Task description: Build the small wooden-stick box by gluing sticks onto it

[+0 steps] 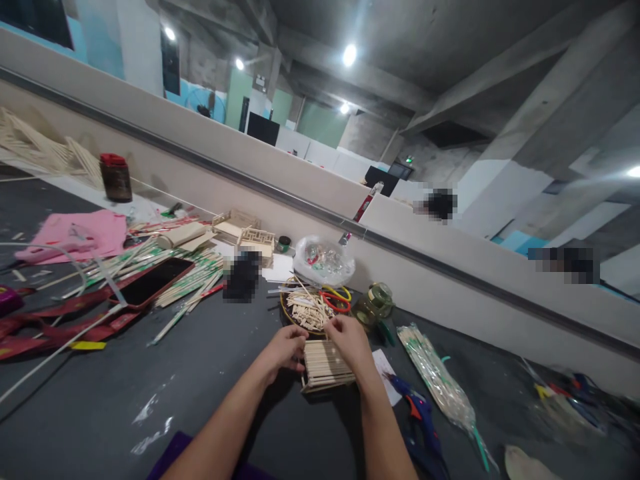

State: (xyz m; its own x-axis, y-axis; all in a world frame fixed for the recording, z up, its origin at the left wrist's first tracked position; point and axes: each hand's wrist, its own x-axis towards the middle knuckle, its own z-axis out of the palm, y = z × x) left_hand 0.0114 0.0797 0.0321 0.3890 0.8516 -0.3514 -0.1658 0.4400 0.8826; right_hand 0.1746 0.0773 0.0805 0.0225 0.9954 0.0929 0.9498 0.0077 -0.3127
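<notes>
A small slatted piece made of thin wooden sticks [327, 365] sits on the dark table in front of me. My left hand [286, 349] is curled at its left end, fingertips and thumb against the edge. Over the far right part of the piece, my right hand [349, 341] has thumb and fingers pinched together; whatever they hold is too small to make out. Just beyond both hands stands a round basket [286, 313] full of short cut sticks, with red-handled and yellow-handled scissors [337, 303] at its right side. A blue glue gun [419, 413] lies right of my right forearm.
A glass jar [374, 305] and a plastic-lined bowl [325, 261] stand near the low wall. Bagged sticks [440, 377] lie right. Leftward are a phone [157, 281], loose sticks [200, 273], a pink glue gun [63, 247], its trailing cable, and small stick-built models [256, 243].
</notes>
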